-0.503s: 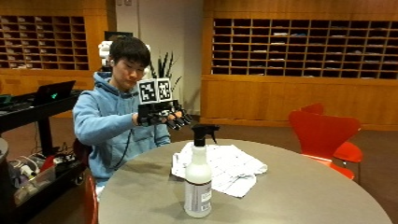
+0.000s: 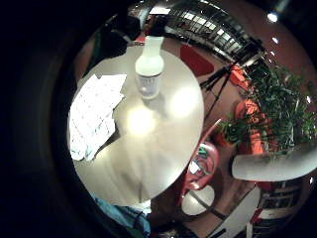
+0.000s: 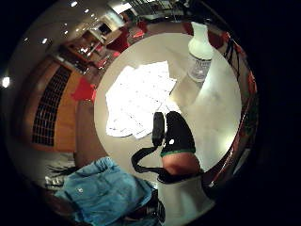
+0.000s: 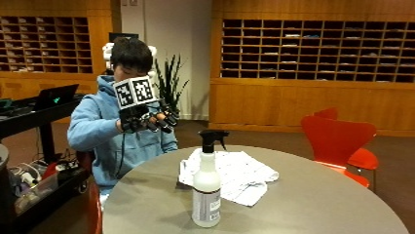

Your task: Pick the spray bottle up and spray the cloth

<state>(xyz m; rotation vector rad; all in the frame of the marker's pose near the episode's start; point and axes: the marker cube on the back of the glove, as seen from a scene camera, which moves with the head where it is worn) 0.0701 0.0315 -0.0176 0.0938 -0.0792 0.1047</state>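
My gloved right hand (image 4: pixel 148 119) hangs empty above the table's (image 4: pixel 311 204) far edge, fingers relaxed; next I judge a reach to the spray bottle (image 4: pixel 207 187) near its front edge, beside the cloth (image 4: pixel 236 174).

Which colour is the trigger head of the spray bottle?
Black, on the white spray bottle; the outside view shows it best.

White spray bottle (image 4: pixel 206 194) with black nozzle, white checked cloth (image 4: pixel 233 174), grey table (image 4: pixel 311 204)
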